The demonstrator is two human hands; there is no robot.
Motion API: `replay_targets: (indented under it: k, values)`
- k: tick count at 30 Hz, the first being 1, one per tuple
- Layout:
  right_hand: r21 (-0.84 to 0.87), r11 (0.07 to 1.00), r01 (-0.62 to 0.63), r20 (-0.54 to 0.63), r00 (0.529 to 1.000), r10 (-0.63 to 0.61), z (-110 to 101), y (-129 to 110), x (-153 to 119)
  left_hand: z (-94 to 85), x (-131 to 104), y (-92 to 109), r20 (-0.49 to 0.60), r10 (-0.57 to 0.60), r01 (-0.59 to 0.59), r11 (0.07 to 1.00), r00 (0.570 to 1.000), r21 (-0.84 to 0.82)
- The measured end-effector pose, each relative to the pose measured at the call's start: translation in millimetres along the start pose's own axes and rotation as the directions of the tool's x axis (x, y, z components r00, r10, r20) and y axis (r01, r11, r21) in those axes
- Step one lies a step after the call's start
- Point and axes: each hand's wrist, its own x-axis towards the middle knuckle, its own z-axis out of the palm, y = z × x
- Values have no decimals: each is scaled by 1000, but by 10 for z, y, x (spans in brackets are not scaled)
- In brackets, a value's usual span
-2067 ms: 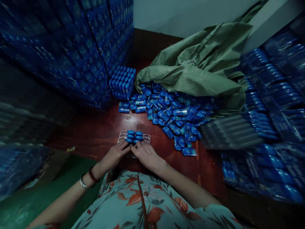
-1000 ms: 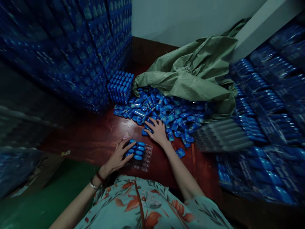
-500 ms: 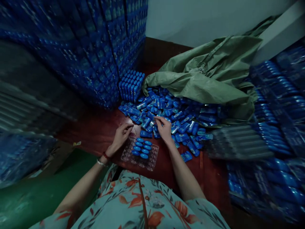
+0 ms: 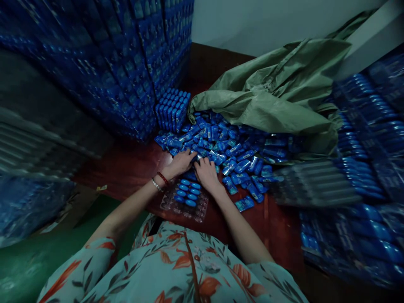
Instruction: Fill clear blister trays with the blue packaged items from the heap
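Now, in the near middle, a clear tray (image 4: 195,213) is holding eight blue pieces (image 4: 192,197), the same count as half a second ago, and neither hand is steadying it. Just beyond, the left hand (image 4: 180,163), which was hanging at the tray's far left side, is now reaching across and meeting the right hand (image 4: 206,173) at the pile's near edge. So both hands are working among the loose blue packets (image 4: 233,149) rather than over the tray. Fingers are bending narrowly together; whether either hand is gripping a packet, I cannot tell.

Underneath, a red table (image 4: 135,168) is showing bare on the left. Grey ridged trays (image 4: 315,185) are standing right of the pile. Farther off, a block of blue pieces (image 4: 172,107) is sitting left of a slumping green sack (image 4: 268,101), and a pale wall (image 4: 236,25) is rising behind.
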Motion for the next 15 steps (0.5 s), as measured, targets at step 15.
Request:
replay_targets:
  k: [15]
  values:
    - [423, 906, -2, -165, 983, 79, 16, 168, -243, -26, -1521, -111, -450, -386, 50, 800, 805, -597]
